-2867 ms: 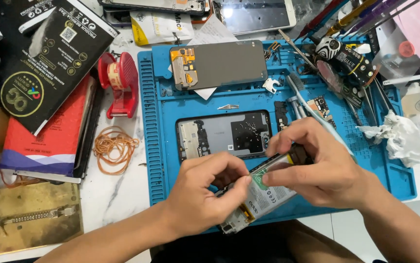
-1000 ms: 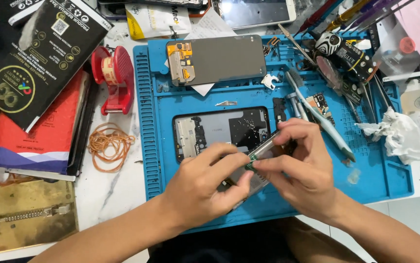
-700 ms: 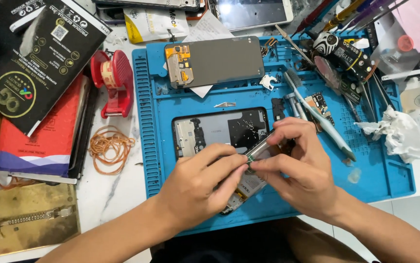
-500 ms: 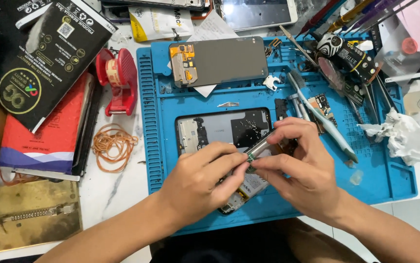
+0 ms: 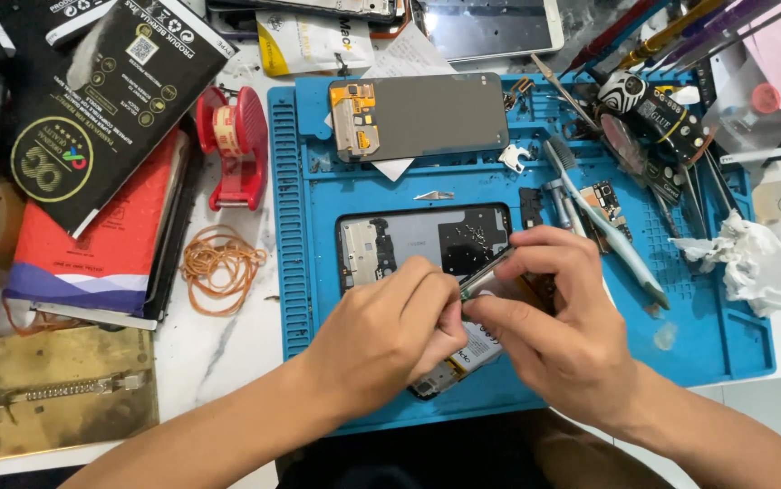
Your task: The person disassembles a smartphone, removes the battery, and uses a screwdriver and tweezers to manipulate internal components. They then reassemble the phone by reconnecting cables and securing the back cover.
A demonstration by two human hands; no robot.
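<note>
- the blue work mat point(image 5: 699, 344) is the widest thing here, lying on a pale marbled table point(image 5: 218, 353) and carrying nearly all the small parts.
- left of the mat we see a black printed packet point(image 5: 101, 100) overlapping a red and blue box point(image 5: 101, 263), with a brass-coloured metal jig point(image 5: 55, 398) below them.
- at the top of the mat lies a grey phone panel point(image 5: 427, 113) with an orange patch at its left end.
- in the middle of the mat lies an opened phone frame point(image 5: 409, 240), its right and lower parts hidden under our hands.
- our left hand point(image 5: 381, 340) comes in from the lower left, fingers curled, with thumb and forefinger pressed together on a small flat phone part point(image 5: 486, 282).
- our right hand point(image 5: 563, 326) meets it from the right, its fingers pinching the same part from above and below; the part is held just over the phone frame, and what it is exactly we cannot tell.
- a white battery-like piece point(image 5: 472, 353) pokes out beneath both hands.
- right of the hands, a crumpled white tissue point(image 5: 753, 263) sits at the mat's edge, and a pale blue toothbrush point(image 5: 608, 226) lies slanted.
- a red tape dispenser point(image 5: 232, 145) stands just left of the mat, above a loose heap of orange rubber bands point(image 5: 223, 267).
</note>
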